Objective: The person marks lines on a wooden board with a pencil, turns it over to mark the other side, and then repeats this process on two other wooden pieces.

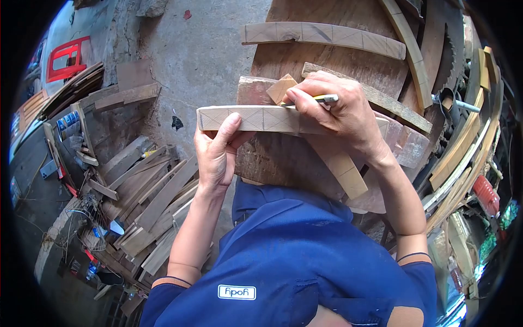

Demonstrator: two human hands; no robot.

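My left hand (215,152) grips the left end of a wooden strip (264,119), thumb on its front face and fingers behind. Pencilled lines and crossed diagonals run along that face. In my right hand (343,109) a pencil (328,98) is pinched, its tip at the strip's top edge. My right hand covers part of the strip's right half. Below it, a second wooden piece (348,177) slants toward me, and a squared wood end (281,89) shows just behind the strip. Whether these two belong together is hidden.
A wooden board (267,158) lies under the work. Beyond it rest a marked, slightly curved strip (327,35) and another curved piece (408,49). A large toothed saw blade (450,60) stands at right. Scrap wood (150,201) is piled at left, near a can (68,125).
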